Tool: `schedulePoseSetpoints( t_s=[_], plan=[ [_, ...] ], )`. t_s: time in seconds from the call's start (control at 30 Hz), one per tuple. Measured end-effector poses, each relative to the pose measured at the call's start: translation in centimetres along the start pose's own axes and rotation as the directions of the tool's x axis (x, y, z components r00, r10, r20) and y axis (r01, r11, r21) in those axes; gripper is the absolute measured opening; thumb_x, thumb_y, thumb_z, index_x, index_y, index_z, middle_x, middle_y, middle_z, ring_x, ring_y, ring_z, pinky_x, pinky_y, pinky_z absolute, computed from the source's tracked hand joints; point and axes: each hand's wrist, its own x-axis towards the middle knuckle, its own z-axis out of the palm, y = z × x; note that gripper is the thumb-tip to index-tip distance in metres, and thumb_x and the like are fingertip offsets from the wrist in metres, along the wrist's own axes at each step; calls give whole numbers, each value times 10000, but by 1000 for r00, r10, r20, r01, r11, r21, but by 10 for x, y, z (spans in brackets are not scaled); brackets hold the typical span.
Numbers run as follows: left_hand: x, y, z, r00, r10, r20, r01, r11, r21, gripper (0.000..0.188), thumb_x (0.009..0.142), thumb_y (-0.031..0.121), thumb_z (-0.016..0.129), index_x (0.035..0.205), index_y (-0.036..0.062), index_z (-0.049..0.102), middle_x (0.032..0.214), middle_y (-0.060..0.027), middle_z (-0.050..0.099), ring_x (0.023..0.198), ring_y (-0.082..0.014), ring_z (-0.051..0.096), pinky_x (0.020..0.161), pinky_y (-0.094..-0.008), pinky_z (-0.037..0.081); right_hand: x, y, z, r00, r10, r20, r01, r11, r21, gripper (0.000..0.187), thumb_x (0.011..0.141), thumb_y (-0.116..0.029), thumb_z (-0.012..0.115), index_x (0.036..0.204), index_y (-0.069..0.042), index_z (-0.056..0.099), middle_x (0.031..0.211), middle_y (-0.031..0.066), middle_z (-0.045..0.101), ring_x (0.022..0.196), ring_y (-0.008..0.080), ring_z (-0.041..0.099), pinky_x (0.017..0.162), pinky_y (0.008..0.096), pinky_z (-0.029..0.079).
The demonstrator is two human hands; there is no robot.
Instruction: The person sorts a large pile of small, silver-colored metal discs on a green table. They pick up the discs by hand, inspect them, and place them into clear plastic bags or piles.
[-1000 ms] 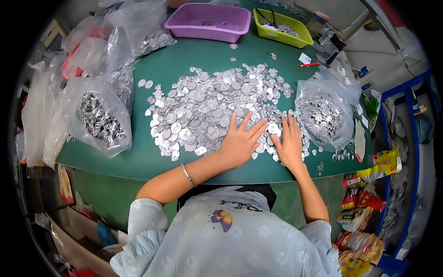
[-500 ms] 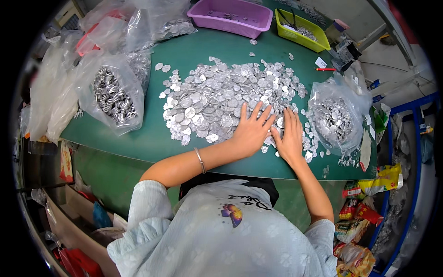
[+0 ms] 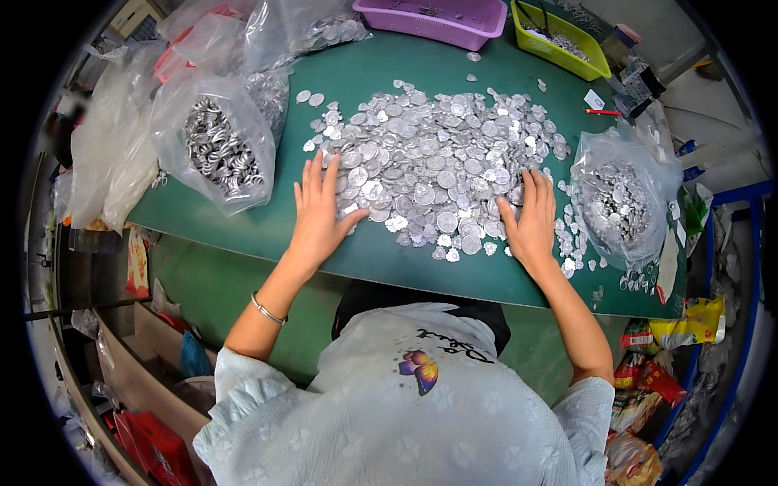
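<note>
A broad heap of small silver metal pieces [image 3: 438, 162], many round like coins and some with scalloped edges, lies spread on the green tabletop [image 3: 365, 263]. At the heap's left edge rests my left hand [image 3: 318, 215], its fingers stretched and the thumb apart, touching the outer pieces. My right hand [image 3: 531, 223] lies against the right side of the heap, fingers extended and thumb spread toward the pieces. Neither hand holds anything. A few flat pieces [image 3: 571, 243] are scattered beyond my right hand, near a clear bag.
A clear bag of silver rings [image 3: 223, 154] stands at left. Another clear bag of metal pieces [image 3: 616, 202] sits at right. Purple [image 3: 438, 23] and yellow-green [image 3: 559, 44] baskets stand at the back. A red pencil [image 3: 602, 112] lies near the right bag.
My left hand has moved from the heap's front middle to its left edge. My right hand stays at the right side, now well apart from the left. The view has shifted slightly.
</note>
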Motion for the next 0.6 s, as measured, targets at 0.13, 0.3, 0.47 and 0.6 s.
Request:
schedulePoseSetpoints(
  t_s=[0.13,0.3,0.47,0.6],
  plan=[
    [7,-11,11,998,41,49,-44,998,48,847,767,399,715,1421,79,282,1477,-210,200,1342,-475,184,1073,-579,190,14,4,8,999,-34,-34,37,996,84,574,869,-325,602,1272,41,419,1323,225,389,1236,402,361,1037,462,303],
    [11,-11,15,996,72,48,-77,992,100,798,781,421,690,1414,109,318,1472,-201,212,1326,-484,199,1078,-550,210,30,8,14,994,-60,-91,75,981,177,475,855,-261,624,1197,39,489,1269,196,443,1193,368,406,1010,434,335],
    [19,-15,16,990,142,-8,-141,987,78,769,751,443,709,1359,85,402,1422,-237,273,1276,-508,249,1042,-564,254,42,14,23,987,-58,-148,86,978,190,405,857,-244,627,1151,18,531,1238,173,496,1140,346,471,979,410,369],
    [20,-13,16,991,129,-26,-127,989,77,753,748,443,709,1346,89,418,1411,-238,285,1265,-503,265,1037,-544,275,54,14,28,983,35,-181,21,954,301,344,846,-216,645,1085,22,580,1190,157,552,1102,317,523,959,377,391]
  ],
)
